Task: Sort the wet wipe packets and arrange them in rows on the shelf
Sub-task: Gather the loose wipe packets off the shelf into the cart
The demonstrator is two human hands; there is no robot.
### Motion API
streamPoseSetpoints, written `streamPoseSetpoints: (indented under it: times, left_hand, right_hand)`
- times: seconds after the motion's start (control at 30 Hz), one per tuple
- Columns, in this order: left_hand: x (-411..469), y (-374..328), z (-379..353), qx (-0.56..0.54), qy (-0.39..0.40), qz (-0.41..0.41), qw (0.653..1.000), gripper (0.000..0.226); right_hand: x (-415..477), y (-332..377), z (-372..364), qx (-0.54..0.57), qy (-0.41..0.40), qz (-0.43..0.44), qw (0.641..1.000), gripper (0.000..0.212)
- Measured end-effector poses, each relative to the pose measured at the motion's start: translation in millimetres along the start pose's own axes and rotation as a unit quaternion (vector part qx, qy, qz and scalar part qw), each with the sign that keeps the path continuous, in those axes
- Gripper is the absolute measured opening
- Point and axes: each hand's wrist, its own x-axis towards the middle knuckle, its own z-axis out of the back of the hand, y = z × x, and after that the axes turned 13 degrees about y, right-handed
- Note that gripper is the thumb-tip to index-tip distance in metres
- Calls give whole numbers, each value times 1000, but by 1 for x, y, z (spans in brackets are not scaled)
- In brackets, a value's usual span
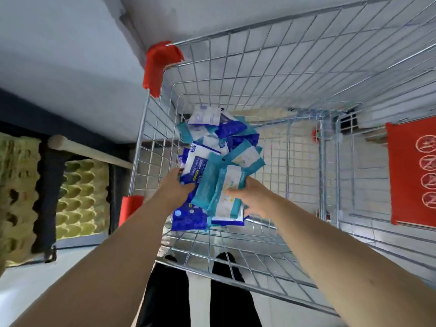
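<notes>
**Two Hands Dug Into a Cart Full of Wipe Packets**

A big wire shopping cart [271,95] stood in front of the person. It had red plastic corners [160,64] and a red sign [412,175] on its right side. To the left of the cart stood stacks of egg trays [80,197], yellow-green and bumpy.

In the bottom of the cart lay a messy pile of wet wipe packets [219,140]. Some were dark blue and some were teal with white fronts. They were all mixed up, one on top of another.

I think the step was picking packets out and sorting them by color. To do it well, the person should take only one color in each hand. Soft packets slide, so a firm pinch near the middle would keep them from slipping back into the pile.

The left hand [174,187] reached down on the left side of the pile. Its fingers were curled around a blue and white packet [194,166], holding it by the near end.

The right hand [250,197] was close beside it. It gripped a teal packet [226,197] along its right edge, thumb on top. Another teal packet [207,185] leaned between the two hands, touching both packets.

No shelf could be seen here, so no packets were in rows yet.
</notes>
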Motion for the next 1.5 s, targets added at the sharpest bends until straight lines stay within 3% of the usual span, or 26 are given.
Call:
streamPoseSetpoints:
  times: [0.13, 0.23, 0.33, 0.4, 0.5, 0.6, 0.83, 0.93, 1.07, 1.23, 1.5]
  left_hand:
    - [-7, -4, 5, 61, -3, 24, 998, 25]
    - [-28, -13, 11, 110, -3, 31, 993, 28]
    - [-66, -29, 22, 157, -28, 11, 987, 30]
    - [-101, -45, 33, 180, -63, -20, 981, 29]
    - [-163, -67, 57, 238, -126, -64, 961, 30]
    - [-232, -84, 93, 301, -202, -99, 927, 27]
    - [-388, -68, 186, 306, -396, -142, 854, 45]
    - [-463, -36, 234, 275, -483, -164, 815, 27]
    - [-524, -3, 284, 263, -558, -164, 770, 18]
    - [-604, 77, 363, 263, -587, -131, 755, 33]
    - [-669, 189, 490, 239, -593, -79, 764, 27]
  right_hand:
    - [-9, 6, 3, -104, -69, -20, 992, 35]
    - [-30, 19, -2, -175, -113, 7, 978, 24]
    - [-63, 41, -17, -252, -126, 41, 959, 36]
    - [-91, 63, -31, -291, -121, 72, 946, 20]
    - [-136, 102, -60, -337, -119, 122, 926, 51]
    - [-188, 152, -96, -410, -148, 209, 876, 48]
    - [-302, 259, -213, -547, -183, 402, 711, 43]
    - [-350, 291, -292, -580, -172, 461, 649, 38]
    - [-381, 319, -370, -590, -169, 521, 594, 38]
    - [-406, 348, -508, -576, -146, 582, 555, 40]
    - [-395, 396, -680, -570, -127, 569, 579, 42]
